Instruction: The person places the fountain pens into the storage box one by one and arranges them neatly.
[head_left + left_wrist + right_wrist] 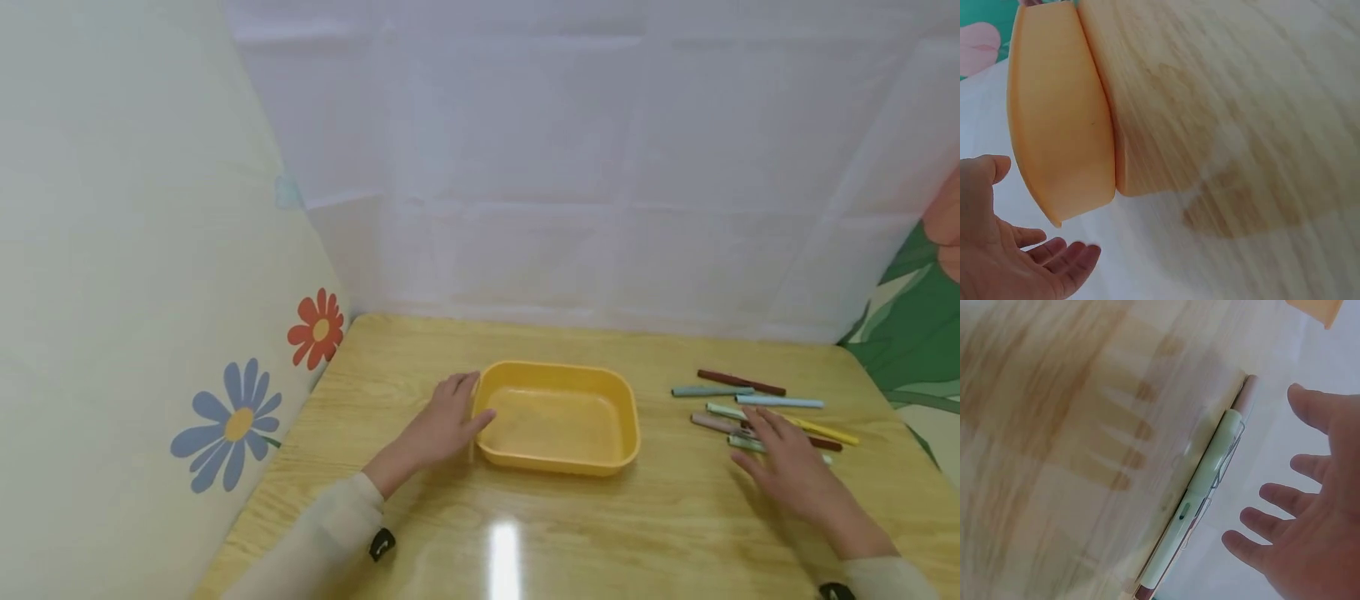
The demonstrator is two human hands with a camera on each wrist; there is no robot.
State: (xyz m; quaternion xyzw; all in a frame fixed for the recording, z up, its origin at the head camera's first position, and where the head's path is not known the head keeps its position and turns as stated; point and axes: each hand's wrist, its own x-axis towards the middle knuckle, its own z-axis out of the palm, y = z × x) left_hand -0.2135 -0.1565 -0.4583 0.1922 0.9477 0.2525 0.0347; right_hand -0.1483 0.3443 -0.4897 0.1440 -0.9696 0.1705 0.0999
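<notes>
A shallow yellow plastic tray sits on the wooden table, its inside bare. My left hand is at the tray's left end, thumb over the rim and fingers along the outer wall. In the left wrist view, those fingers are spread loosely beside the tray's corner. Over a loose pile of pens at the right hovers my right hand, fingers spread and holding nothing. Beneath it lie a pale green pen, a yellow pen and a mauve pen, partly covered by the hand in the head view.
Behind the pile lie a dark red pen, a grey-blue pen and a light blue pen. A white cloth hangs along the table's back edge. A flower-printed panel borders the left side.
</notes>
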